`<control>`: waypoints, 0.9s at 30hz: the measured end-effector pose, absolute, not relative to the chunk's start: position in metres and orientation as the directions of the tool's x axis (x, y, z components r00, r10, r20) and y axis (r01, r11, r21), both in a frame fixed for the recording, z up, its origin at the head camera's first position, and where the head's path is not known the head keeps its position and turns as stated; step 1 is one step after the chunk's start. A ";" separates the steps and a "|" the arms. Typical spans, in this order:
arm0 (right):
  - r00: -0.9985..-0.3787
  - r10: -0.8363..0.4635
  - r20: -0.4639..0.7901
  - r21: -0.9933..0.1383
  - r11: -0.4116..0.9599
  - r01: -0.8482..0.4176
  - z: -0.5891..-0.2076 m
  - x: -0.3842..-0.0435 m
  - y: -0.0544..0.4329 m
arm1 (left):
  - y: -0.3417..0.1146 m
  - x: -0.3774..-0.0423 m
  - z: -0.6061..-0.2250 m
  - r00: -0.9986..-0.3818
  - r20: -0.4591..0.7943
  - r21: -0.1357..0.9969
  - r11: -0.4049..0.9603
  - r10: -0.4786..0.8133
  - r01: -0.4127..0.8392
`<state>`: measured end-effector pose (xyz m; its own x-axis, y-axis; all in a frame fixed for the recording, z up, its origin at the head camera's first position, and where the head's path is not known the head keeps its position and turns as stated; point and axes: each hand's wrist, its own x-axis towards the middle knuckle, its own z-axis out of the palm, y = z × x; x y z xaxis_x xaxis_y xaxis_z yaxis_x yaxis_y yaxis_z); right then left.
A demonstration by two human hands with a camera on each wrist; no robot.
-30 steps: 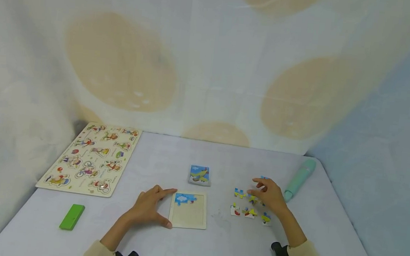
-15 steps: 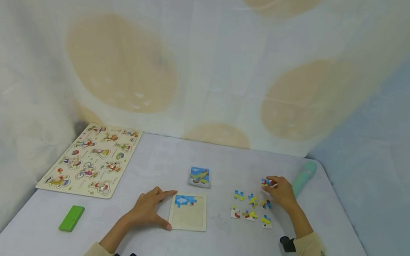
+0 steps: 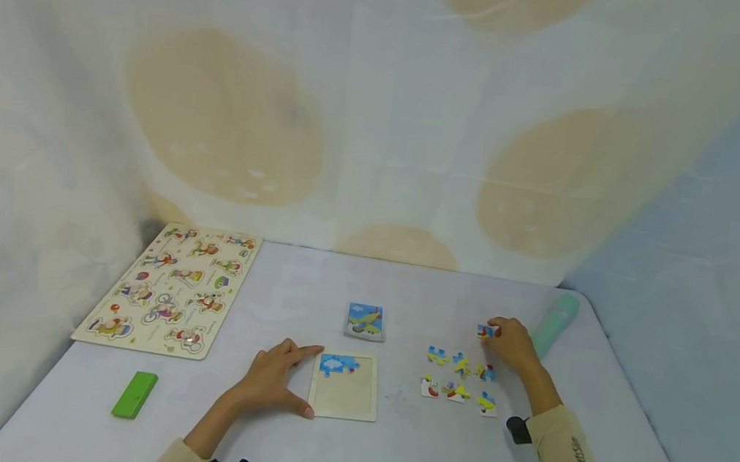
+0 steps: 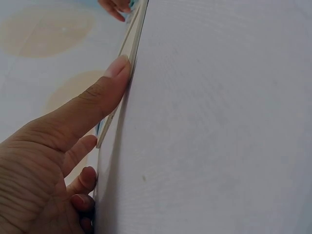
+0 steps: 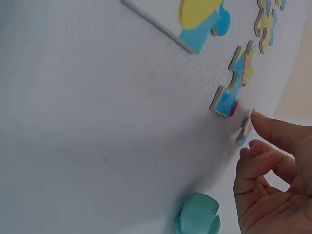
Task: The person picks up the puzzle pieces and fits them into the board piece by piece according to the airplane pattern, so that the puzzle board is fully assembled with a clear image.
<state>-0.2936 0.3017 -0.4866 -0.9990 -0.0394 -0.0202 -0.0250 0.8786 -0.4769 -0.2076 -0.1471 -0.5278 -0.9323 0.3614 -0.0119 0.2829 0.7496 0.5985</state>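
Observation:
My left hand [image 3: 271, 376] holds the left side of a shallow wooden puzzle tray [image 3: 345, 397], the index finger at its far corner and the thumb at its near corner. In the left wrist view the thumb presses the tray's edge [image 4: 127, 48]. Joined sky-blue pieces [image 3: 337, 364] lie in the tray's far left part. My right hand [image 3: 513, 346] pinches a blue and red jigsaw piece [image 3: 485, 331] at the far side of the loose pieces. The right wrist view shows that piece [image 5: 243, 134] edge-on at the thumb tip. Several loose jigsaw pieces [image 3: 457, 391] lie nearer me, picture side up.
Behind the tray lies a small airplane picture card or stack [image 3: 365, 321]. A large picture board [image 3: 173, 291] is at the far left, with a green block [image 3: 135, 395] in front. A mint-green cylinder [image 3: 556, 321] lies just beyond my right hand.
My right hand has moved back and right from over the loose pieces, uncovering them, and now pinches the blue and red jigsaw piece. My left hand stays at the tray.

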 end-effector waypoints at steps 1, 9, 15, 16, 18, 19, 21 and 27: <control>-0.999 -0.034 -0.022 -0.476 0.879 -0.020 -0.487 -0.294 0.302 | -0.147 -0.208 -0.528 -0.932 -0.012 0.598 0.750 0.363 0.284; -0.999 0.005 -0.051 -0.485 0.874 0.029 -0.490 -0.295 0.305 | -0.147 -0.208 -0.529 -0.934 -0.019 0.605 0.748 0.357 0.274; -1.000 0.017 -0.020 -0.487 0.873 0.024 -0.494 -0.294 0.307 | -0.148 -0.208 -0.528 -0.933 -0.014 0.602 0.748 0.360 0.280; -1.000 0.022 -0.015 -0.484 0.875 0.027 -0.494 -0.293 0.307 | -0.148 -0.208 -0.528 -0.933 -0.014 0.601 0.748 0.361 0.281; -1.000 0.028 -0.007 -0.479 0.877 0.028 -0.495 -0.293 0.307 | -0.148 -0.208 -0.527 -0.933 -0.016 0.600 0.750 0.360 0.279; -1.000 0.029 -0.005 -0.473 0.881 0.028 -0.496 -0.292 0.306 | -0.148 -0.208 -0.526 -0.933 -0.019 0.600 0.751 0.359 0.277; -1.000 0.031 -0.003 -0.463 0.886 0.028 -0.496 -0.293 0.306 | -0.148 -0.208 -0.526 -0.934 -0.022 0.599 0.753 0.357 0.274; -0.999 0.032 0.006 -0.450 0.893 0.026 -0.496 -0.290 0.305 | -0.148 -0.208 -0.528 -0.935 -0.027 0.605 0.750 0.355 0.267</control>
